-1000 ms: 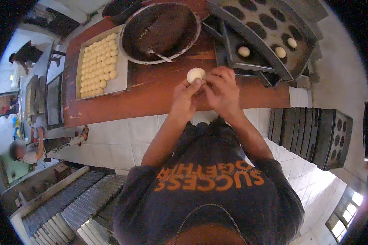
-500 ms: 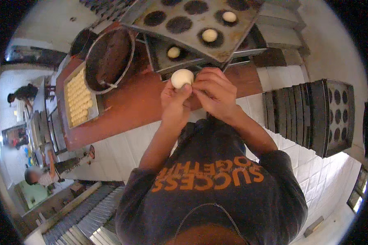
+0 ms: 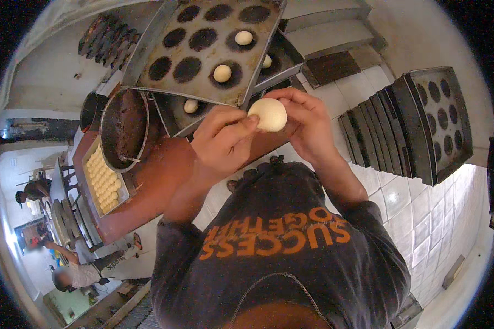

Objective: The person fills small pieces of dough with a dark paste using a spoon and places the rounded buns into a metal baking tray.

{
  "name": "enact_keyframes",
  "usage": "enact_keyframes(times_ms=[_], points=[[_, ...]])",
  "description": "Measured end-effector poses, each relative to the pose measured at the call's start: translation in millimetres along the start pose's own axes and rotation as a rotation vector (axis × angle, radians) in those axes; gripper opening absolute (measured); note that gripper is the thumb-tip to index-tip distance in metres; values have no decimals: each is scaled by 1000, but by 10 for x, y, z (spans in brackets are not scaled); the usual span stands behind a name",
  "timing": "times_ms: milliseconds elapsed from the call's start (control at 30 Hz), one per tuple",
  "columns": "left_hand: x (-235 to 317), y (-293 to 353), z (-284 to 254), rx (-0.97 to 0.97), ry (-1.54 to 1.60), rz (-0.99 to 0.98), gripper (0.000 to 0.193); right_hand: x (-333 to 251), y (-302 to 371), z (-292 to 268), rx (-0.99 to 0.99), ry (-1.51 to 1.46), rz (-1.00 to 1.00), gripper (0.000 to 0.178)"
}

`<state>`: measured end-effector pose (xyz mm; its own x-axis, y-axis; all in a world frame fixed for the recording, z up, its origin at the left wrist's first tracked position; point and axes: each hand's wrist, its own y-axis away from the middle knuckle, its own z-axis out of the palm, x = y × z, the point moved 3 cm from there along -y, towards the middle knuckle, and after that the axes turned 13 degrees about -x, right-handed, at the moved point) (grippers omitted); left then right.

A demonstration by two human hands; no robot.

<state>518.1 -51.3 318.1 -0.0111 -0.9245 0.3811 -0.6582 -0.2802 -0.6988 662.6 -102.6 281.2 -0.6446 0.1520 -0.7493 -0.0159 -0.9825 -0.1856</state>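
A smooth, pale dough ball (image 3: pixel 269 116) is held up between my two hands, in front of the top tray's near corner. My left hand (image 3: pixel 223 138) grips its left side, the thumb pressed on its face and the fingers curled. Around its right side and top, the fingers of my right hand (image 3: pixel 308 118) are bent; part of their contact is hidden behind the ball. Just beyond lies a metal baking tray (image 3: pixel 184 95) with dark round spots. Two smaller dough balls, a nearer one (image 3: pixel 222 73) and a farther one (image 3: pixel 243 38), sit on its right-hand spots.
Under the top tray, other trays hold a dough ball (image 3: pixel 190 106) and another (image 3: pixel 267 61). A large dark pan (image 3: pixel 124 129) stands left on the red-brown table (image 3: pixel 162 164), beside a tray of many dough pieces (image 3: pixel 101 181). Stacked trays (image 3: pixel 392 123) stand right. People work far left.
The dough ball has passed from mainly my left hand to between both hands. My right hand has opened from a pinch beside it to curve around it. The whole view has shifted.
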Motion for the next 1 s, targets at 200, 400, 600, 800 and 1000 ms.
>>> enact_keyframes(times_ms=[200,400,600,800,1000], points=[[5,-199,39,-50,-118,107,25,16,41,-9,-26,-314,86,28],[-64,-89,56,-44,-59,-119,22,127,-101,-59,-16,-407,163,27],[-246,318,90,282,449,-650,41,335,-424,-63,-195,-125,342,29],[-202,1047,-145,556,377,-688,46,-501,-1556,-356,-61,739,-113,35],[-311,1605,-243,477,288,-894,30,-206,-2820,-1358,-98,2168,69,33]])
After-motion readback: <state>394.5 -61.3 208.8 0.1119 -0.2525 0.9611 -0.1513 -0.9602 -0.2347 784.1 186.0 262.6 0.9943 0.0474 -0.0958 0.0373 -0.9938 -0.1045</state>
